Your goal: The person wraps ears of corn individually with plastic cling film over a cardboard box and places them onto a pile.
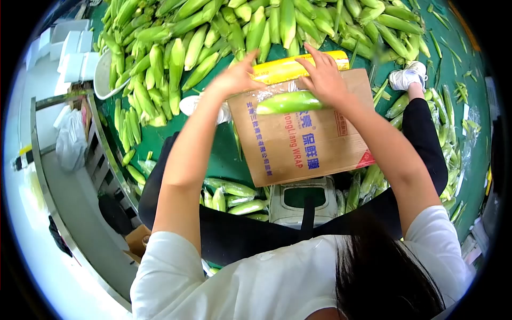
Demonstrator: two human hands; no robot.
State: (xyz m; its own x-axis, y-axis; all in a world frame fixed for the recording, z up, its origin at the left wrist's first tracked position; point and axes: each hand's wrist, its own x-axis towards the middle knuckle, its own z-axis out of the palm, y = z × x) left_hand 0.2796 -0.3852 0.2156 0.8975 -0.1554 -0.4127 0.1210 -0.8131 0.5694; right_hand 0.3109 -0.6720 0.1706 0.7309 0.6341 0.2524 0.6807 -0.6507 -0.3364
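Observation:
A yellow roll of cling film (301,66) lies across the far edge of a printed cardboard box (277,144). On the box, just on my side of the roll, rests a green ear of corn in its husk (285,103), with clear film around its far edge. My left hand (234,79) is at the roll's left end, thumb and fingers apart. My right hand (324,77) reaches over the right part of the roll with its fingers spread, its palm side above the corn's right end. The fingertips' exact contact with the film cannot be made out.
A big heap of corn in husks (234,32) covers the green floor beyond the box. Wrapped ears (234,197) lie beneath and beside my legs. A grey plastic stool (277,208) stands under the box. At left are a white basin (104,74) and a metal-framed rack (40,160).

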